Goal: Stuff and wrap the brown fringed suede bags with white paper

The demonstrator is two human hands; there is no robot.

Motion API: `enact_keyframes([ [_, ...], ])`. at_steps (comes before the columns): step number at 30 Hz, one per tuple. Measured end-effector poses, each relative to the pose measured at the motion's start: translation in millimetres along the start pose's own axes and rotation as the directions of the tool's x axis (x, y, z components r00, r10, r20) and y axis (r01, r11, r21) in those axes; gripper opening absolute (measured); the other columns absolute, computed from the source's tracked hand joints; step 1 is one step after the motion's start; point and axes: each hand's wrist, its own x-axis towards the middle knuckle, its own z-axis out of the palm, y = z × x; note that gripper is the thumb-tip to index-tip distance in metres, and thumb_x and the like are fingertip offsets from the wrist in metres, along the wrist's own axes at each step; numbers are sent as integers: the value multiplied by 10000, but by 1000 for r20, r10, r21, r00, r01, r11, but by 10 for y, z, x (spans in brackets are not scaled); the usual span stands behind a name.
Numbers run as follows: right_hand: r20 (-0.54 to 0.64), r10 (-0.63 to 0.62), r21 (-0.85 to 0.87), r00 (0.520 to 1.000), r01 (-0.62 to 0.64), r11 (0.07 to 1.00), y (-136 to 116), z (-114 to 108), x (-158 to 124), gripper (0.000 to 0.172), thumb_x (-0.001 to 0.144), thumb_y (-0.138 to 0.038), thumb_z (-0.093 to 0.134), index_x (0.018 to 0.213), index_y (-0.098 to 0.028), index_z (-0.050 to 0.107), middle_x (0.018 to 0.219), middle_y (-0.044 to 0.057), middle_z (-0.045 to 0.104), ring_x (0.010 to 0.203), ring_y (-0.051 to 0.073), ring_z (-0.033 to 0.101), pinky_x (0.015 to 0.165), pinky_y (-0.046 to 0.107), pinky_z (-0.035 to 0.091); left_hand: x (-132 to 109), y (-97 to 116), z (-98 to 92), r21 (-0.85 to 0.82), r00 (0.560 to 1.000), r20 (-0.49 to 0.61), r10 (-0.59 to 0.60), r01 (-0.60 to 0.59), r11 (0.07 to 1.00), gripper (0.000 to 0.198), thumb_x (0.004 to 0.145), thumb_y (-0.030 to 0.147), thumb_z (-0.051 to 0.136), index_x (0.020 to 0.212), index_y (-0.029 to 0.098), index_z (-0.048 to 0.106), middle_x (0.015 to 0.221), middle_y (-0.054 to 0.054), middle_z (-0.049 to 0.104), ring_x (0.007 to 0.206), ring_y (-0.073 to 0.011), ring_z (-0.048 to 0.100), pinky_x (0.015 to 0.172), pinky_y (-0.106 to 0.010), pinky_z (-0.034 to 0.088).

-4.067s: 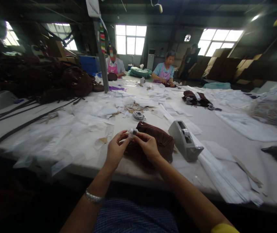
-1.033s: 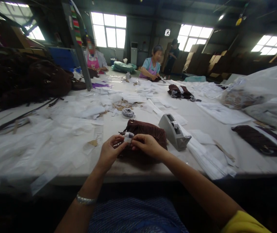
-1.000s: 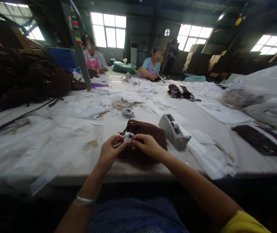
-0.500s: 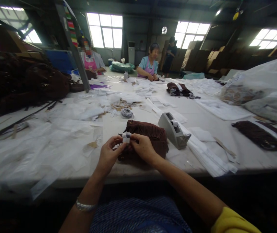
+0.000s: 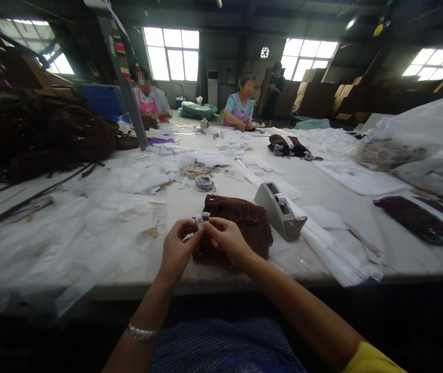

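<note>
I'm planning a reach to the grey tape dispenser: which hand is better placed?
Right, probably: the right hand is nearer the tape dispenser than the left hand, though both hold a small whitish piece.

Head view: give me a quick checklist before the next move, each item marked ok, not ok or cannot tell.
1. Left hand holding the white piece: ok, held between thumb and fingers.
2. Right hand gripping it too: cannot tell; its fingertips are at the piece, but any pinch is hidden.
3. Brown bag resting on the table: ok, it lies just beyond the hands.
4. Tape dispenser standing upright: ok, to the right of the bag.
5. Table left of the hands free of loose plastic: not ok, sheets are strewn there.
</note>
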Motion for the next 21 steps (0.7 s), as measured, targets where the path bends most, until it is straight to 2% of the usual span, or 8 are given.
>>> enact_keyframes([
  [6, -61, -52, -28, 997, 50, 998, 100, 72, 70, 418, 697, -480, 780, 916, -131, 709, 715, -1, 637, 462, 40, 422, 415, 182, 297, -71, -8, -22, -9, 1000, -18, 2, -2, 1000, 323, 738, 343, 797, 940, 182, 602, 889, -12, 653, 883, -161, 643, 818, -284, 518],
  [11, 130, -110, -238, 985, 139, 961, 8, -59, 31, 452, 857, -524, 615, 1118, -163, 691, 657, -10, 631, 453, 85, 501, 449, 206, 397, -138, 31, -10, 43, 999, -44, 28, -26, 999, 410, 707, 340, 811, 1032, 180, 620, 953, -36, 665, 948, -195, 656, 879, -347, 533],
  [13, 146, -229, -428, 963, 270, 863, -84, -195, -86, 439, 917, -476, 558, 1244, -196, 643, 860, 49, 713, 603, 141, 634, 612, 274, 522, -166, 41, -13, 31, 993, -118, 24, -20, 999, 452, 703, 344, 805, 1081, 184, 615, 960, -32, 647, 956, -192, 649, 881, -356, 542],
  [15, 138, -415, -643, 899, 400, 653, -150, -391, -252, 405, 935, -409, 563, 1300, -240, 614, 1192, 96, 683, 931, 214, 685, 920, 382, 513, -193, 45, -58, -10, 973, -229, 8, -10, 1000, 463, 716, 350, 780, 1113, 188, 605, 990, -33, 625, 948, -180, 642, 866, -361, 557],
  [16, 145, -486, -738, 862, 422, 527, -158, -507, -340, 396, 931, -388, 579, 1303, -256, 615, 1310, 97, 630, 1110, 251, 633, 1059, 443, 422, -208, 44, -98, -9, 957, -291, 6, -9, 1000, 453, 730, 357, 760, 1119, 190, 601, 1015, -40, 618, 945, -176, 639, 852, -361, 564],
  [18, 131, -544, -872, 829, 357, 335, -112, -750, -499, 413, 904, -397, 622, 1296, -268, 624, 1436, 98, 534, 1368, 324, 424, 1177, 563, 210, -247, 44, -192, 57, 922, -386, 30, -8, 998, 417, 759, 374, 720, 1116, 193, 603, 1075, -62, 618, 960, -180, 636, 837, -353, 568],
  [19, 91, -551, -910, 830, 294, 293, -62, -866, -559, 444, 886, -418, 643, 1301, -263, 623, 1482, 106, 482, 1428, 352, 328, 1180, 604, 160, -275, 46, -233, 106, 910, -412, 52, -9, 994, 397, 768, 383, 710, 1103, 193, 611, 1096, -72, 624, 978, -187, 635, 837, -345, 564],
  [21, -13, -533, -932, 846, 182, 313, 59, -1056, -633, 514, 869, -467, 645, 1327, -235, 604, 1567, 126, 344, 1466, 376, 237, 1170, 614, 199, -355, 56, -269, 182, 899, -429, 90, -11, 983, 364, 775, 404, 706, 1064, 193, 636, 1087, -80, 646, 987, -203, 638, 827, -330, 557],
])
